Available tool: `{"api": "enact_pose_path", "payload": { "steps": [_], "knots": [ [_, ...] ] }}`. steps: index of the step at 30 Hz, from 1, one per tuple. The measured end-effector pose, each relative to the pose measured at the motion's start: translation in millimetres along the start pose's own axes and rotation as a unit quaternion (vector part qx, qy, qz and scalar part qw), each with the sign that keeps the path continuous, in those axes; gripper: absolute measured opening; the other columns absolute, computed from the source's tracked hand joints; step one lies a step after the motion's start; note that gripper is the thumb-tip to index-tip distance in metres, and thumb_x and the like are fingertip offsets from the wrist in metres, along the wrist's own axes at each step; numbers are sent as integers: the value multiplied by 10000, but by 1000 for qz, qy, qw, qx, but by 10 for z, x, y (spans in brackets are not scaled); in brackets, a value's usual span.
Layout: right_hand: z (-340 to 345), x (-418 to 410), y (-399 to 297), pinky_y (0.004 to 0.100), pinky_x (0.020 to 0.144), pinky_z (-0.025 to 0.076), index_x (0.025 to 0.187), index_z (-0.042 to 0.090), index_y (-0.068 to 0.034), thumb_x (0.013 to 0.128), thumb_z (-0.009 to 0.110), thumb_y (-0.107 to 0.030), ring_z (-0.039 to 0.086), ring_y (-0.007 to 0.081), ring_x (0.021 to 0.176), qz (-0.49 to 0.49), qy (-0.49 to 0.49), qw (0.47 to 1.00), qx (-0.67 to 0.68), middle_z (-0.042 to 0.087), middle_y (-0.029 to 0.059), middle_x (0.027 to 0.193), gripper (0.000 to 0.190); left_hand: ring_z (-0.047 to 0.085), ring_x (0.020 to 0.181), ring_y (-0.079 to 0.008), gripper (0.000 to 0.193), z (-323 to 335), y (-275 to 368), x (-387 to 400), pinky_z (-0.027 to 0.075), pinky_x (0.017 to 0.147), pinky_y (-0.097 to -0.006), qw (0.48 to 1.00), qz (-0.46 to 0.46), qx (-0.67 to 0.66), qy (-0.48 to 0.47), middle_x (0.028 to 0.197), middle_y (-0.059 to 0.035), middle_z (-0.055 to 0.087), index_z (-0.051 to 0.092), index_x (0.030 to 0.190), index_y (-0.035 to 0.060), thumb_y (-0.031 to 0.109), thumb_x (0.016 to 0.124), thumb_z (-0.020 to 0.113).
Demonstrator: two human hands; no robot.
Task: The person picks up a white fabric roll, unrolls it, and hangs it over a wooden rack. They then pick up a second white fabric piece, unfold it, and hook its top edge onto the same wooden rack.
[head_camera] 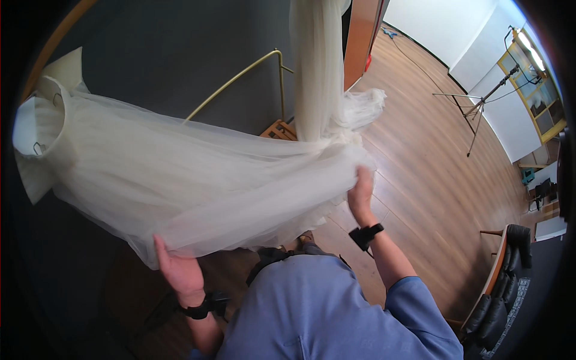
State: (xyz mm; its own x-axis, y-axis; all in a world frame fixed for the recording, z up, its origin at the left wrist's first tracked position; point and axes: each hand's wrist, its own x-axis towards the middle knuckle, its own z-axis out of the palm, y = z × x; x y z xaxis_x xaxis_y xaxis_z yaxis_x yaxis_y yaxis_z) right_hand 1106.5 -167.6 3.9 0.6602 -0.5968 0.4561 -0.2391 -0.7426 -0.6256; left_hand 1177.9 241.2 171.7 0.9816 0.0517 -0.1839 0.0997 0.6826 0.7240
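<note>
A cream tulle dress [180, 157] stretches across the view, its stiff bodice at the far left and its skirt running rightwards. My left hand [180, 272] touches the skirt's near edge at lower left, with the thumb raised against the tulle; whether the fingers grip it is hidden. At the skirt's right end, my right hand [361, 191] is closed on the gathered tulle, fingertips partly covered by it. A second length of cream tulle [317, 67] hangs down behind, meeting the skirt near my right hand.
Behind the dress stand a brass-coloured rail [234, 81] and a slatted wooden piece [280, 130] against a dark wall. A tripod stand [481, 101] with a cable is on the wooden floor [418, 148] at upper right. A black cushioned sofa [499, 279] is at lower right.
</note>
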Motion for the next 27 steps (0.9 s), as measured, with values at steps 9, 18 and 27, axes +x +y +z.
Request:
{"api": "enact_pose_path", "payload": {
  "steps": [9, 18, 27],
  "knots": [
    [457, -766, -87, 406, 886, 477, 1194, 621, -84, 900, 610, -406, 634, 337, 1006, 63, -608, 787, 79, 671, 180, 1084, 436, 458, 1249, -216, 473, -70, 323, -21, 349, 1066, -389, 993, 108, 43, 5, 1356, -75, 503, 460, 1345, 31, 367, 1012, 458],
    [677, -596, -248, 377, 979, 448, 1325, 510, 6, 841, 630, -589, 584, 328, 1149, 102, -689, 706, 130, 603, 221, 1241, 776, 393, 1305, -345, 537, -176, 487, -587, 325, 1104, -471, 954, 256, 63, 141, 1505, -145, 327, 281, 1504, 104, 172, 997, 444],
    [1773, -328, -865, 417, 944, 470, 1317, 491, -26, 892, 610, -453, 606, 359, 1071, -13, -552, 822, 142, 576, 225, 1233, 615, 495, 1216, -314, 593, -538, 820, -1399, 401, 1032, -411, 660, 487, 529, 218, 1427, -241, 404, 279, 1462, -58, 116, 955, 531]
  ]
}}
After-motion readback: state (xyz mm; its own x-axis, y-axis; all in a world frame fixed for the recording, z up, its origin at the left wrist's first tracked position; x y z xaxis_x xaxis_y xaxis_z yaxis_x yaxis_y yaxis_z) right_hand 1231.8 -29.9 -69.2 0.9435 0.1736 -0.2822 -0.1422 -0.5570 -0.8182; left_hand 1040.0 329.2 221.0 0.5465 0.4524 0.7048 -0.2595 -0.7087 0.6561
